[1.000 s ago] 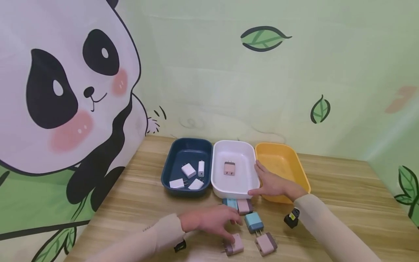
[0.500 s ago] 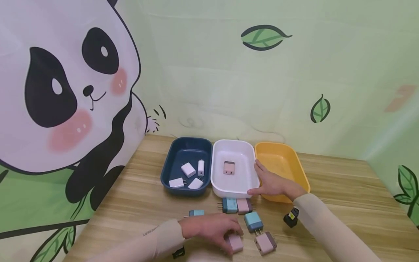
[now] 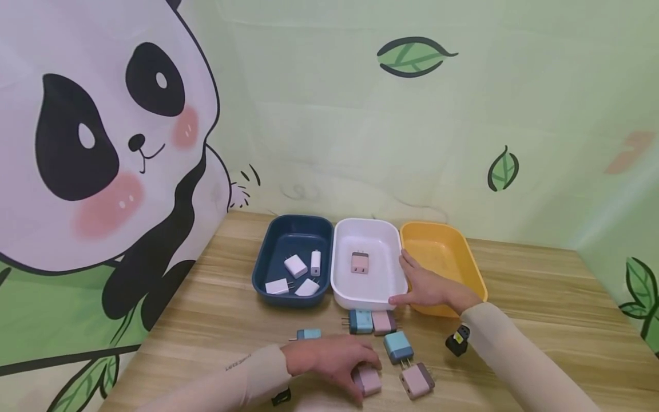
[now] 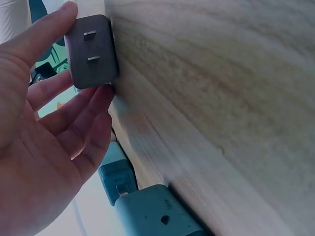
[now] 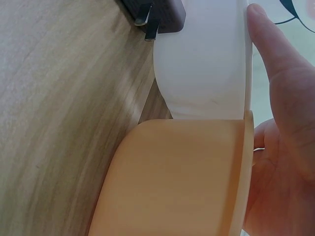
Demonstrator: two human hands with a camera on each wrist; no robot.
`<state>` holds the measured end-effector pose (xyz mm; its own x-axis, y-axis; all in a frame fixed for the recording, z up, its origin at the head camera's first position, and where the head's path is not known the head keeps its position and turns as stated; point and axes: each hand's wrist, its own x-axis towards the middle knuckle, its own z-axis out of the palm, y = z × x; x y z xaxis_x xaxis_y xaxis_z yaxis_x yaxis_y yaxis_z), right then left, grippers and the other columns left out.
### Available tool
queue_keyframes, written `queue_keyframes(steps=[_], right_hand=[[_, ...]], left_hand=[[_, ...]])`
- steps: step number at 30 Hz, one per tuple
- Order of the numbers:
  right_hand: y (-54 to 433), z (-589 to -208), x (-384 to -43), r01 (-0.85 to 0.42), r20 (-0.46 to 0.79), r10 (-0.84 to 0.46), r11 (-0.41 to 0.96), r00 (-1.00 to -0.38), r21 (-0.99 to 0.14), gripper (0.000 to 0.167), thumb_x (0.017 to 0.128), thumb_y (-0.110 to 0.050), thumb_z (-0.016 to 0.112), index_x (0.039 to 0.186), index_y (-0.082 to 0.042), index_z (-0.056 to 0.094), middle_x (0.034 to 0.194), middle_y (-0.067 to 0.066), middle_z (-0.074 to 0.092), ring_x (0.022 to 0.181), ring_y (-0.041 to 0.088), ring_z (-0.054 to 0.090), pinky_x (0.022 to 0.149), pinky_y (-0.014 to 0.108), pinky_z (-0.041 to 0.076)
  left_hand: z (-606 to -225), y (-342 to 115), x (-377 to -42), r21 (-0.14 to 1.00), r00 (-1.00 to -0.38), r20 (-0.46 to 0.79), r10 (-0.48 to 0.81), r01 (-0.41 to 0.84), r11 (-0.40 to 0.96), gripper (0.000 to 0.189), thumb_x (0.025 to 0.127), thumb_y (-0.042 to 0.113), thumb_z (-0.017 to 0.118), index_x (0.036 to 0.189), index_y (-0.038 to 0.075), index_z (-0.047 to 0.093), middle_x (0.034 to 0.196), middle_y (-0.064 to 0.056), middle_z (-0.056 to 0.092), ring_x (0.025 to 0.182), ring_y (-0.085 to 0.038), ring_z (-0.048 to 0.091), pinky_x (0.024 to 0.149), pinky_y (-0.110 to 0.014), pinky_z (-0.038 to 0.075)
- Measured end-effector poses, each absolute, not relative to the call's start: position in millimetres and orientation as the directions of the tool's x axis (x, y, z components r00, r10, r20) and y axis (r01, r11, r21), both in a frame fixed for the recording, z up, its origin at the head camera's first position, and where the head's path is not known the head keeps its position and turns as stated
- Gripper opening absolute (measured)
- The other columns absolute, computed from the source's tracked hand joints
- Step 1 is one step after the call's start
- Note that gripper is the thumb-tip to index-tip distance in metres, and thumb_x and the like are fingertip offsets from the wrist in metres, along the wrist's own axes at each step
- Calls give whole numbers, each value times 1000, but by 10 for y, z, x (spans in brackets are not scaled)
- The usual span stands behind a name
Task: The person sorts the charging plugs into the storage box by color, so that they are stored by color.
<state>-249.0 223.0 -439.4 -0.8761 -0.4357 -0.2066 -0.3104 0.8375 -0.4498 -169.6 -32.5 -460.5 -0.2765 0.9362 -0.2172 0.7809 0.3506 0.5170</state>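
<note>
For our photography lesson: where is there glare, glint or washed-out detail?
Head view, a pale streak on the wall at right; left wrist view, glints on the prongs of the charger in the left hand; right wrist view, little detail in the white tray.

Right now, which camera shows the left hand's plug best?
The left wrist view: the plug points both prongs at the camera. The head view shows only part of its pink body; the right wrist view misses it.

A big cartoon panda [image 3: 115,154] was on the left, leaves [image 3: 413,57] dotted the pale green wall [image 3: 319,131], and the wooden counter [image 3: 530,286] had stripes.
</note>
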Motion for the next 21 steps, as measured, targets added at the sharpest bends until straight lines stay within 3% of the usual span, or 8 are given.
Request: queue_keyframes(steps=[8, 21], right_hand=[[2226, -4367, -2483, -317, -205, -439, 838, -875, -443, 121, 72, -64, 68, 150, 1, 2, 155, 22, -7, 139, 39, 17, 107, 50, 26], [2224, -4374, -2474, -310, -208, -435, 839, -876, -448, 120, 73, -63, 69, 150, 2, 3, 155, 21, -7, 139, 39, 16, 107, 50, 25]], left_hand=[[-4593, -337, -1707, 505, -274, -200, 941, 794, 339, 49, 81, 32, 75, 125, 17, 59, 113, 12, 60, 90, 5, 51, 77, -11, 42], [-4562, -370, -1711, 460, -332, -180, 926, 804, 377, 46, 80, 20, 76, 122, 14, 61, 108, 12, 62, 84, 4, 51, 75, -11, 42]])
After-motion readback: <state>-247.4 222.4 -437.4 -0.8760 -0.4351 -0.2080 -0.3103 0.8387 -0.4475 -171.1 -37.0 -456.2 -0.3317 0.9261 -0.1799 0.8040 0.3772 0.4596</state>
